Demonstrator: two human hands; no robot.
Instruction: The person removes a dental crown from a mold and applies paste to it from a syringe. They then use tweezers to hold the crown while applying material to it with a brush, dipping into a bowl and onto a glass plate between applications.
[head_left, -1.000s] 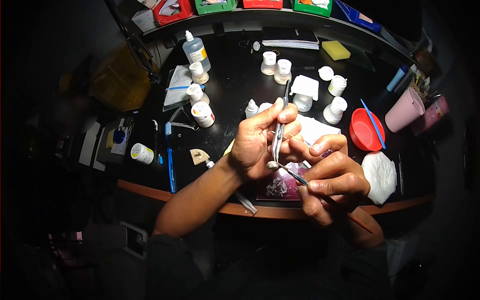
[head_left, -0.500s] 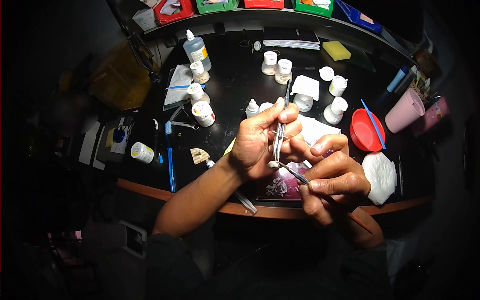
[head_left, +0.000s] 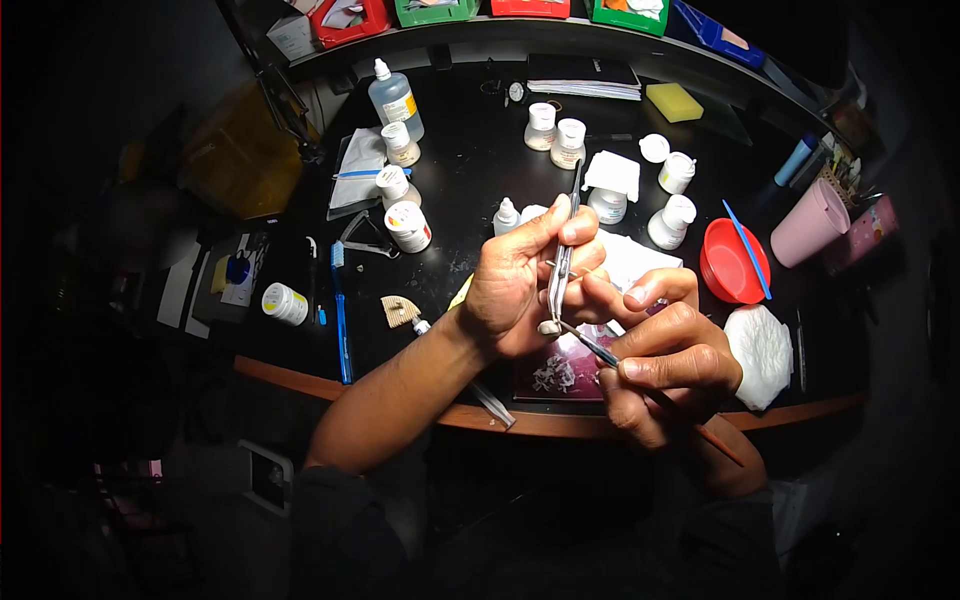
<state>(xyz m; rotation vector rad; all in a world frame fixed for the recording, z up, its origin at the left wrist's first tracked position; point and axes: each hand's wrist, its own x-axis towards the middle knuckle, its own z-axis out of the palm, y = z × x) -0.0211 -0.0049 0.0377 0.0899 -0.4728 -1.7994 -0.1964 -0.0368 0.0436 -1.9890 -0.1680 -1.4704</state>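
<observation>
My left hand is closed on metal tweezers, whose lower end grips a small whitish piece. Between the fingers of my right hand is a thin brush with a dark ferrule and a reddish-brown handle. The brush tip is at the right side of the small piece; whether it touches cannot be made out. Beneath the hands, white crumbs lie on a purple-red plate.
Several white-capped bottles stand left and behind the hands. To the right are a red bowl with a blue stick, a white pad and a pink cup. A blue toothbrush lies left.
</observation>
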